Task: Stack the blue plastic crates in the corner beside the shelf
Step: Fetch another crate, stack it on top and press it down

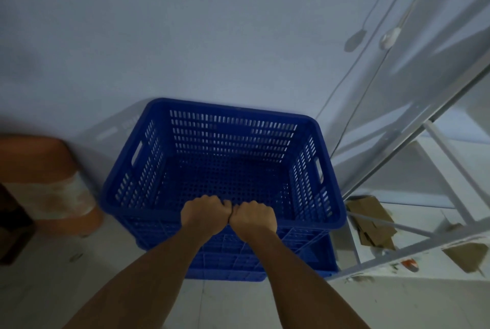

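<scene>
A blue perforated plastic crate (pixel 228 148) sits on top of a second blue crate (pixel 313 257), both against the wall in the corner left of the shelf. The upper crate is empty, its slotted walls and handle cut-outs showing. My left hand (pixel 205 213) and my right hand (pixel 253 218) are side by side, knuckles touching, both closed over the middle of the upper crate's near rim. Only the lower crate's front and right corner show below.
A white metal shelf frame (pixel 413 148) rises at the right, with cardboard pieces (pixel 371 220) and scraps on its bottom board. Cords hang down the wall near it. An orange stool (pixel 50 182) stands at the left. Pale tiled floor lies in front.
</scene>
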`<move>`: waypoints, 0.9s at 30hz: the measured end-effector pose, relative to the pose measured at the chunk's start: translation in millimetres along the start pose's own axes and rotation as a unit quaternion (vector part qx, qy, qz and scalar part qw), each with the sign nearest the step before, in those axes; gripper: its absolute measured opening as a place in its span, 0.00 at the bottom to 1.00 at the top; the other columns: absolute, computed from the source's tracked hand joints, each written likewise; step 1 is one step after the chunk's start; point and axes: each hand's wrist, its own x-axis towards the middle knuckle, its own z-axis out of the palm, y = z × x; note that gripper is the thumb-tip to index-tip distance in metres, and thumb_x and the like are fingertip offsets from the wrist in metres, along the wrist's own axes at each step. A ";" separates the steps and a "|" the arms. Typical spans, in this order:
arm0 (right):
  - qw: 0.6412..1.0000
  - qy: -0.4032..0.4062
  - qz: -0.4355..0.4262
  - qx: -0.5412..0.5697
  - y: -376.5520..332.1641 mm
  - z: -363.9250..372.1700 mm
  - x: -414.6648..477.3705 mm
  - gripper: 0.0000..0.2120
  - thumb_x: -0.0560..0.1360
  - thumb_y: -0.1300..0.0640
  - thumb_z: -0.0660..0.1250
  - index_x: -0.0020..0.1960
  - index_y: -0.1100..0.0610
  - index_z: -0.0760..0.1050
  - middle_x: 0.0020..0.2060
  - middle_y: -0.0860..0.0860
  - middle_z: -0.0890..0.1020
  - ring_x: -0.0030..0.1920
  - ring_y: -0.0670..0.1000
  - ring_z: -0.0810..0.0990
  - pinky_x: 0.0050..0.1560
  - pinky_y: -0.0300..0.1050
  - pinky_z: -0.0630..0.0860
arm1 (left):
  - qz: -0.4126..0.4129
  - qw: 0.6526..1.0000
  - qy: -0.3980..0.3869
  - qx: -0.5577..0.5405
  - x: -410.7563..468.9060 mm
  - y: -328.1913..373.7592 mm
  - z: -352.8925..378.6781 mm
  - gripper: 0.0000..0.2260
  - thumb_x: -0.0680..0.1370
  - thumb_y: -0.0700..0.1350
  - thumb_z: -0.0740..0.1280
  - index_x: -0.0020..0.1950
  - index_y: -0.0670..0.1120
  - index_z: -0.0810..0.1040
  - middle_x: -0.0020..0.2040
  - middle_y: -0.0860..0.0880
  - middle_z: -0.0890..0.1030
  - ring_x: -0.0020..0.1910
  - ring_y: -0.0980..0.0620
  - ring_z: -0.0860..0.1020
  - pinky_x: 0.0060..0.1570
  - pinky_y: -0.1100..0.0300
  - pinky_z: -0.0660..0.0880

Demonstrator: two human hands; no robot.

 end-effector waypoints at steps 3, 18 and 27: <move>0.999 0.019 0.010 0.025 -0.5 0.2 -2.2 0.22 0.83 0.52 0.48 0.34 0.54 0.69 0.30 0.52 0.75 0.30 0.54 0.73 0.35 0.49 0.72 | 0.004 1.000 0.009 0.006 -1.4 -0.2 -2.7 0.20 0.84 0.52 0.49 0.54 0.48 0.80 0.32 0.51 0.68 0.27 0.50 0.65 0.25 0.57 0.58; 1.000 -0.014 0.002 0.005 -2.2 0.5 -5.8 0.19 0.83 0.54 0.47 0.44 0.55 0.74 0.35 0.52 0.76 0.35 0.56 0.75 0.39 0.53 0.73 | -0.015 1.000 0.014 -0.019 -11.3 6.0 -10.6 0.14 0.86 0.48 0.52 0.50 0.47 0.75 0.33 0.49 0.71 0.28 0.48 0.68 0.26 0.55 0.62; 0.998 -0.021 -0.008 -0.051 -2.7 -10.8 -14.6 0.16 0.84 0.58 0.51 0.46 0.55 0.75 0.35 0.52 0.74 0.35 0.55 0.73 0.42 0.55 0.73 | -0.068 0.996 -0.041 -0.044 -19.4 12.1 -29.5 0.20 0.86 0.54 0.51 0.39 0.48 0.72 0.33 0.49 0.70 0.30 0.48 0.68 0.32 0.54 0.67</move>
